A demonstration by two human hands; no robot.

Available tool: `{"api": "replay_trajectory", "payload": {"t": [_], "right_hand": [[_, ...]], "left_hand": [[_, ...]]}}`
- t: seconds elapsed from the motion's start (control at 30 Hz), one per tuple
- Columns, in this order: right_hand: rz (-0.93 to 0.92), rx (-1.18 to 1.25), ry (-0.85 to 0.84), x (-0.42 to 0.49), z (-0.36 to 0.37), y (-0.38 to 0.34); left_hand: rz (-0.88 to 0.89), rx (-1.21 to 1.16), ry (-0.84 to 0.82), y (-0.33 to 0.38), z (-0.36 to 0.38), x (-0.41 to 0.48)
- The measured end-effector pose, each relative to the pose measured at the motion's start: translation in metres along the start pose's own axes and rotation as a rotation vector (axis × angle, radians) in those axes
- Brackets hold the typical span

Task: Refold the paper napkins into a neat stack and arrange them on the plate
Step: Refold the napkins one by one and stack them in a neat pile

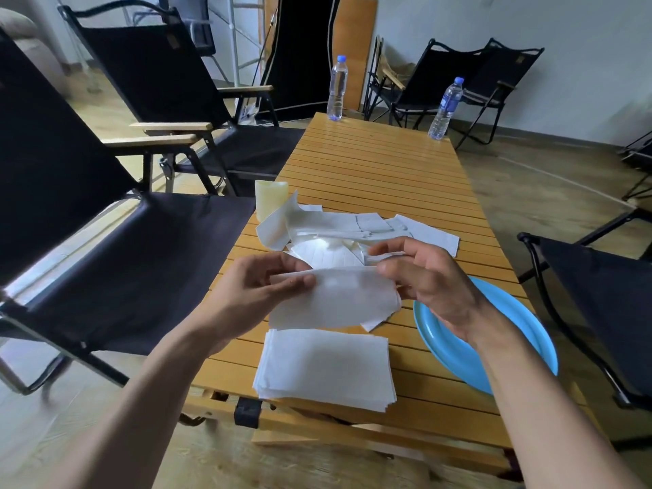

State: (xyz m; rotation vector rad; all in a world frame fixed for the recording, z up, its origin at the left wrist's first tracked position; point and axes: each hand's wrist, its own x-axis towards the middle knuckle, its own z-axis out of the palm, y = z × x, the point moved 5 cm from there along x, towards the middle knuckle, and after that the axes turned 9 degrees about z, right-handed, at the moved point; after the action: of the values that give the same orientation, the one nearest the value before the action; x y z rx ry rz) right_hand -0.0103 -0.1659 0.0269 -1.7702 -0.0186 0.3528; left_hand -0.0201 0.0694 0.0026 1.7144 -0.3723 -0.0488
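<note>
My left grip (254, 287) & right grip (434, 280) both pinch one white napkin (335, 298) by its top edge. I hold it in the air, just left of the blue plate (458, 351).

My right arm crosses over the plate & hides part of it. The neat stack (324, 368) lies flat just left of the plate, on the side near me, below the held napkin. The messy pile (338, 231) of loose napkins lies past the plate & to its left; the held napkin hides the pile's near edge. A pale cup (270, 202) stands farther left of the plate, behind the pile, at the desk edge. 2 water bottles stand far past the plate: left bottle (337, 88) & right bottle (446, 109), both upright w/ blue caps.

The desk (370, 164) is yellow wood slats. A black chair (599, 287) sits right of the plate, very near. Big black chairs (123, 270) sit well left of it. More chairs stand far behind the plate by the white wall (582, 47). The floor (529, 192) looks like pale wood.
</note>
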Motion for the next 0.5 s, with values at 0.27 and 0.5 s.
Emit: {"api": "replay_trajectory", "payload": {"t": [0.27, 0.5], "right_hand": [[0.001, -0.078, 0.075, 0.006, 0.002, 0.005], [0.161, -0.047, -0.059, 0.000, 0.002, 0.010]], "left_hand": [[-0.065, -0.081, 0.062, -0.006, -0.007, 0.001], [-0.250, -0.151, -0.060, -0.012, -0.015, -0.005]]}}
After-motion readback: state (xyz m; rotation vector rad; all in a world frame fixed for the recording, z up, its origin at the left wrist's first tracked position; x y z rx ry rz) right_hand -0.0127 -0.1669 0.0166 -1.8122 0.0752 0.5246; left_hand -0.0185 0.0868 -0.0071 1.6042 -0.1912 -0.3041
